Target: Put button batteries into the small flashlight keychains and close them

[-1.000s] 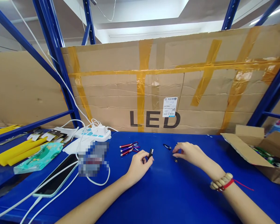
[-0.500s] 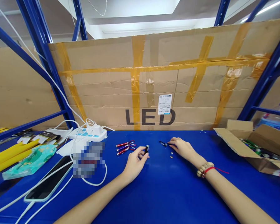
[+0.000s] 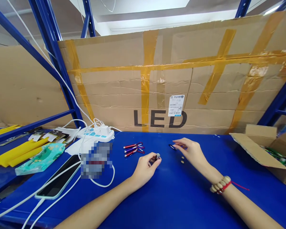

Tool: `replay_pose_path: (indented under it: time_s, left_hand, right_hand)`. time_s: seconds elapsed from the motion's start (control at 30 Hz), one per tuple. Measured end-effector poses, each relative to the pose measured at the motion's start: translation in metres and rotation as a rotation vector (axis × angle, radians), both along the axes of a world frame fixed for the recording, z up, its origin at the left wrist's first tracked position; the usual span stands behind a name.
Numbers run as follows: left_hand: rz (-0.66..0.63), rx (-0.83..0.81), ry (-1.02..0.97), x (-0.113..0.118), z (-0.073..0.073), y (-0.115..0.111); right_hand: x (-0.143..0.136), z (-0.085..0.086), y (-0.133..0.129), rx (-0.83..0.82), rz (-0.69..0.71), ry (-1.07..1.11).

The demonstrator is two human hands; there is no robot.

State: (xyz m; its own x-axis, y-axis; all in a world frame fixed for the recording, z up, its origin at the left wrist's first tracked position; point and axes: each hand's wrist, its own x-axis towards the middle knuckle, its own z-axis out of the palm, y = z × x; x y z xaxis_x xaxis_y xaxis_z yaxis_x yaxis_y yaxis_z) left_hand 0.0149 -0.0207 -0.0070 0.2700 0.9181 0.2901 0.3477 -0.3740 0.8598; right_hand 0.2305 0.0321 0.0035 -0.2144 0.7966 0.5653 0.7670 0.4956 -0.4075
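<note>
Gripping a short black silver-tipped cylinder [image 3: 157, 156] over the smooth blue tabletop [image 3: 171, 197]: left hand [image 3: 146, 166], cylinder's lower part hidden. Right hand [image 3: 189, 151] at a small black oblong piece [image 3: 172, 147], one end covered; whether pinched, cannot tell.

R hand [image 3: 190, 151], ctr-right of frame: 1 s ago fingers by the small discs [image 3: 182, 162], ½ s ago stretched flat w/ tips just right of the blk clip [image 3: 171, 147]; now arched, thumb & forefinger at clip's right end, part hidden. Only 1 disc showed clearly 1 s ago; now 2, just below R hand. L hand [image 3: 145, 166], ctr: blk tube [image 3: 158, 156] w/ silver end up, body mostly hidden now. Vs ½ s ago, scene sits further right; carton [image 3: 246, 148] at right edge cut off more.
</note>
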Motion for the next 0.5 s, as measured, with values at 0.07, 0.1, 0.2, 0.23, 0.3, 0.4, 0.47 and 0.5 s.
replay_pose_path:
  time_s: [0.07, 0.1, 0.2, 0.23, 0.3, 0.4, 0.47, 0.5]
  left_hand:
    - [-0.021, 0.008, 0.006, 0.000, -0.001, 0.000]
    - [-0.029, 0.013, 0.009, 0.000, -0.001, 0.000]
    - [-0.046, 0.032, 0.025, -0.001, -0.004, 0.001]
    - [-0.051, 0.040, 0.031, -0.002, -0.005, 0.001]
    - [-0.060, 0.056, 0.040, -0.003, -0.006, 0.002]
    - [-0.066, 0.074, 0.050, -0.004, -0.006, 0.002]
    - [-0.064, 0.084, 0.058, -0.005, -0.006, 0.002]
    - [-0.064, 0.087, 0.062, -0.005, -0.007, 0.002]
  right_hand:
    - [-0.016, 0.007, -0.013, 0.062, 0.078, 0.154]
    - [-0.024, 0.010, -0.020, 0.079, 0.142, 0.230]
    - [-0.044, 0.015, -0.038, 0.073, 0.299, 0.263]
    - [-0.049, 0.015, -0.042, 0.073, 0.330, 0.260]
    - [-0.053, 0.014, -0.047, 0.089, 0.377, 0.243]
    - [-0.052, 0.012, -0.047, 0.096, 0.374, 0.221]
    - [-0.050, 0.011, -0.045, 0.088, 0.355, 0.206]
    - [-0.049, 0.010, -0.045, 0.086, 0.353, 0.198]
